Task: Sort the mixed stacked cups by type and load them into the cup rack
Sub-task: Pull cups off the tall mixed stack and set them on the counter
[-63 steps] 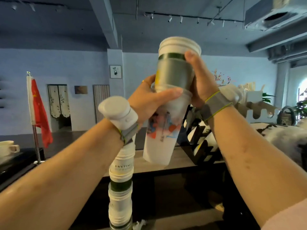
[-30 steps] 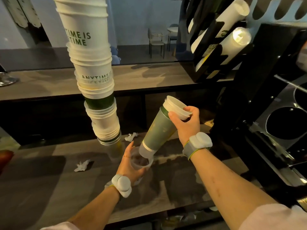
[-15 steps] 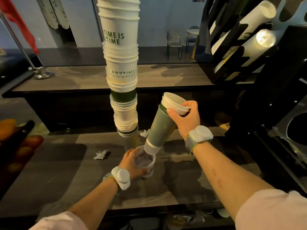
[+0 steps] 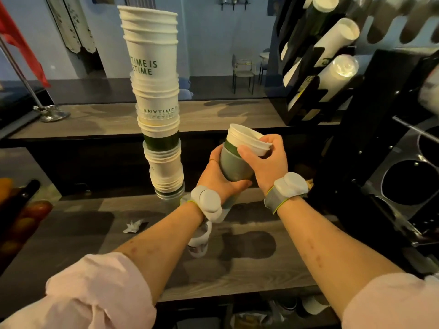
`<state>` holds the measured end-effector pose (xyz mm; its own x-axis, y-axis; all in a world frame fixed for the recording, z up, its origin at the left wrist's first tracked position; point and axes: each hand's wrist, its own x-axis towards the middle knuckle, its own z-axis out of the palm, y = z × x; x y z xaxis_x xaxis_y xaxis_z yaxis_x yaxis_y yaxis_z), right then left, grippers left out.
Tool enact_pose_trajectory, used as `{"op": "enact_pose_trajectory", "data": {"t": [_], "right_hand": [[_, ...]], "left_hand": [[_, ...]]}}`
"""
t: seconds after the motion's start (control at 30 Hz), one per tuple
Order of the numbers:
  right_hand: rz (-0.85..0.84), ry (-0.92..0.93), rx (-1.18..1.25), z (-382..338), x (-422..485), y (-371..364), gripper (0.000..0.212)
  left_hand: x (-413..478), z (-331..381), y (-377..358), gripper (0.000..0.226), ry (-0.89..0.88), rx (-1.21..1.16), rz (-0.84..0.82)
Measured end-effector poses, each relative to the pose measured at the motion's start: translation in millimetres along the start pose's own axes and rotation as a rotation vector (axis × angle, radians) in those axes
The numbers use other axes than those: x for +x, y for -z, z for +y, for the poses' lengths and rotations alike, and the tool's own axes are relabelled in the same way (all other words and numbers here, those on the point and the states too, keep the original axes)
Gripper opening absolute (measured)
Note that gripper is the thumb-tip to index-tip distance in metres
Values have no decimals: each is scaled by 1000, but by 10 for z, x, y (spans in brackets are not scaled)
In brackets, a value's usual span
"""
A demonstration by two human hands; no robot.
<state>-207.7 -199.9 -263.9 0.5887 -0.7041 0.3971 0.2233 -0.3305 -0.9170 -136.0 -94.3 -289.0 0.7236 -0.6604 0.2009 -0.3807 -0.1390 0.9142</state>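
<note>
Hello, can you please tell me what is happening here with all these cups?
A person is sorting cups at a counter. The left hand holds the grey-green cup by its body, while the right hand grips the rim of the white cup nested in its top, seemingly to pull it out. A tall mixed stack stands beside them on the left. The cup rack at the upper right already holds some cups.

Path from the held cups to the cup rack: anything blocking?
Nothing visible. Both hands, left hand and right hand, hold the short stack of cups; open air lies between it and the cup rack up right. The tall cup stack stands left.
</note>
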Motion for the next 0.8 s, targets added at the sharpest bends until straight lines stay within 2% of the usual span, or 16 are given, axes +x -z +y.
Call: {"op": "enact_pose_trajectory", "data": {"t": [0.47,0.67,0.8], "right_hand": [[147,-187,-21,379,-23,434,40],[133,-310,43,448,111,439,45],[155,-415,112,463,211,363,50]], "left_hand": [[-79,-206,-700,90,163,-166,-149],[-61,-296,-722,102,264,-243,-192],[-1,-302,-605,87,312,-209,-236]]}}
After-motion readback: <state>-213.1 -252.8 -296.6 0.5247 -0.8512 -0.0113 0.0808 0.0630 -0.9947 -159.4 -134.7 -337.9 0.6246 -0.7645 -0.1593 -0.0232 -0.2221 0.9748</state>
